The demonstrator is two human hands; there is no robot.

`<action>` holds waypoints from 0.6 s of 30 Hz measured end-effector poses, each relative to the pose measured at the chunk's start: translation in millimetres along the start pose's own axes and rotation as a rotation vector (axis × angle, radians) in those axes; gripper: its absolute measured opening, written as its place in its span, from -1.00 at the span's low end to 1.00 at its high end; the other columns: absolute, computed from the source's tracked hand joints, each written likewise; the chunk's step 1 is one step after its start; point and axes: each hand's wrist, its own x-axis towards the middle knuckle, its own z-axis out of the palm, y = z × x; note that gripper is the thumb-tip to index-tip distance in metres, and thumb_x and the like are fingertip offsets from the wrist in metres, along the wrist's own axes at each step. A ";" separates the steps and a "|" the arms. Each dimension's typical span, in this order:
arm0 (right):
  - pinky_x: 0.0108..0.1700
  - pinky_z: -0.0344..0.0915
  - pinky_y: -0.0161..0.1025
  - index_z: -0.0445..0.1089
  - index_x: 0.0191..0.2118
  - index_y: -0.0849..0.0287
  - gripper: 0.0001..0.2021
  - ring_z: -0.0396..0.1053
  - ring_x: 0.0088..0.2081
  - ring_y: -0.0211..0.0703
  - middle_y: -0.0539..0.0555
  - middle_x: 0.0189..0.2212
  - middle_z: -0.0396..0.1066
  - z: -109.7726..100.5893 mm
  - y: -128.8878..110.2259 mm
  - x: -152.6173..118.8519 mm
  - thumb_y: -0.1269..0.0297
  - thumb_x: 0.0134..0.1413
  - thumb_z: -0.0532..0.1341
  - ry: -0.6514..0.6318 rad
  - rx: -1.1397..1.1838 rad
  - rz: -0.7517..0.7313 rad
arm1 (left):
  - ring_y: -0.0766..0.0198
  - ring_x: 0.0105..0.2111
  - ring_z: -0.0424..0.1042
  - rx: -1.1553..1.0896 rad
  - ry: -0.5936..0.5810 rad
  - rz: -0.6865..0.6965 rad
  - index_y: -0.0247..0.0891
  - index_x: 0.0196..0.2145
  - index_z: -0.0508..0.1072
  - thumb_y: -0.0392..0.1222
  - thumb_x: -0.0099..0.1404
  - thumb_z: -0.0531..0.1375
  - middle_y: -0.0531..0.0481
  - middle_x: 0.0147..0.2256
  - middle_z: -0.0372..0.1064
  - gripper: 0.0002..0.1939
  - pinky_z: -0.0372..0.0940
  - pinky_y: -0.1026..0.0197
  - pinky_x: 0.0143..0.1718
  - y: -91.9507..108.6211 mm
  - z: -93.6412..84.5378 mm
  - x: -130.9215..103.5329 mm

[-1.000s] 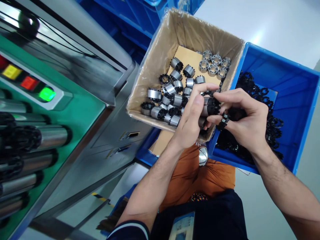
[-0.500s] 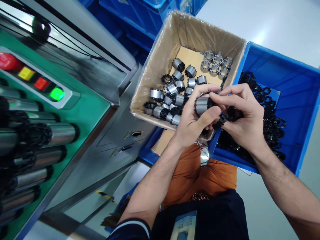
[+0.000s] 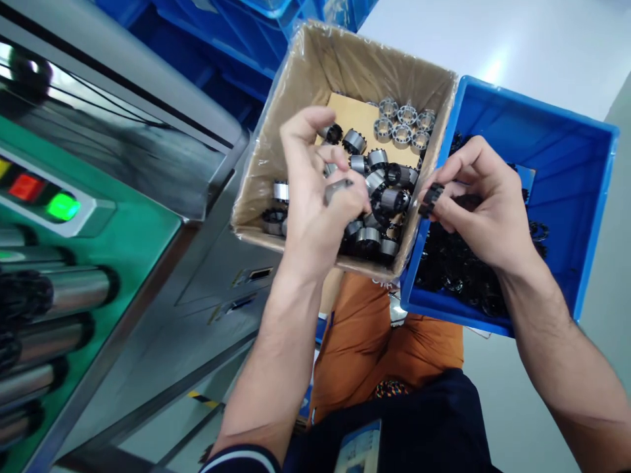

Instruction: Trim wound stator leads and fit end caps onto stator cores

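Note:
My left hand (image 3: 315, 190) is over the cardboard box (image 3: 308, 72), index finger raised, the other fingers curled. A blurred silvery metal core (image 3: 338, 190) shows between its thumb and fingers. Beneath lie several slotted metal cores with black toothed end rings (image 3: 369, 236), jumbled together. My right hand (image 3: 486, 197) pinches a black toothed plastic ring (image 3: 432, 199) between thumb and fingertips, above the edge between the box and the blue bin (image 3: 562, 125). Something dark sits in that palm, partly hidden. Loose black rings (image 3: 458, 279) are heaped in the bin.
Bare metal cores (image 3: 401, 135) stand grouped at the box's far right on a cardboard sheet (image 3: 352, 118). To the left, a green machine top (image 3: 128, 240) carries lit buttons (image 3: 64, 207) and rows of metal cylinders (image 3: 79, 292). Blue crates (image 3: 231, 39) are stacked behind.
My hands have come apart. The left moved leftward over the box with the metal core; the right drew back slightly, still holding a black ring. The view shifted right.

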 end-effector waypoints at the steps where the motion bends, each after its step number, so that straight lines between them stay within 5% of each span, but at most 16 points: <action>1: -0.45 0.56 -0.28 0.53 -0.14 0.00 -0.59 0.55 -0.41 -0.24 -0.01 -0.18 0.69 2.8 -2.9 -1.7 0.00 0.20 0.71 -0.015 0.020 0.028 | 0.20 -0.18 0.48 -0.067 -0.005 -0.031 0.13 0.13 0.43 0.00 0.24 0.62 0.00 0.01 0.36 -0.38 0.47 0.21 -0.31 -3.1 4.7 -2.4; 4: -0.60 0.41 -0.31 0.56 -0.15 0.01 -0.57 0.52 -0.51 -0.25 -0.05 -0.29 0.68 9.3 -9.5 -4.8 -0.07 0.17 0.72 -0.024 0.078 0.090 | 0.23 -0.30 0.54 -0.156 -0.002 -0.143 0.02 0.03 0.38 0.11 0.39 0.54 0.02 -0.11 0.49 -0.51 0.35 0.27 -0.51 -12.8 19.7 -10.6; 6: -0.61 0.40 -0.32 0.58 -0.14 0.02 -0.57 0.55 -0.51 -0.25 -0.04 -0.28 0.70 12.1 -11.1 -5.5 -0.09 0.18 0.71 -0.027 0.118 0.089 | 0.31 -0.54 0.39 -0.204 -0.020 -0.211 -0.01 0.08 0.40 0.32 0.59 0.34 0.06 -0.25 0.53 -0.57 0.14 0.26 -0.67 -18.4 26.8 -15.9; 11: -0.62 0.41 -0.33 0.67 -0.05 0.02 -0.69 0.57 -0.49 -0.25 -0.02 -0.23 0.73 17.4 -12.1 -8.7 -0.02 0.32 0.65 -0.038 0.166 0.064 | 0.32 -0.77 0.04 -0.274 -0.123 -0.096 -0.14 0.26 0.54 0.54 0.74 -0.11 0.14 -0.60 0.32 -0.23 -0.17 0.17 -0.79 -24.4 30.3 -28.9; 14: -0.54 0.50 -0.28 0.69 -0.03 0.00 -0.78 0.57 -0.46 -0.25 -0.02 -0.20 0.71 23.0 -11.9 -12.4 0.05 0.40 0.60 0.012 0.088 0.025 | 0.27 -0.71 0.10 -0.134 -0.151 -0.082 -0.12 0.31 0.59 0.55 0.74 -0.23 0.11 -0.61 0.25 -0.12 -0.03 0.17 -0.73 -22.1 30.2 -34.9; 18: -0.27 0.69 -0.16 0.67 -0.02 -0.01 -0.80 0.66 -0.29 -0.17 0.02 -0.11 0.69 32.2 -7.2 -14.9 0.04 0.45 0.55 0.077 -0.036 -0.102 | 0.29 -0.64 0.16 -0.044 -0.143 -0.113 -0.07 0.37 0.56 0.59 0.70 -0.07 0.10 -0.52 0.31 -0.18 0.15 0.20 -0.62 -18.4 31.4 -37.5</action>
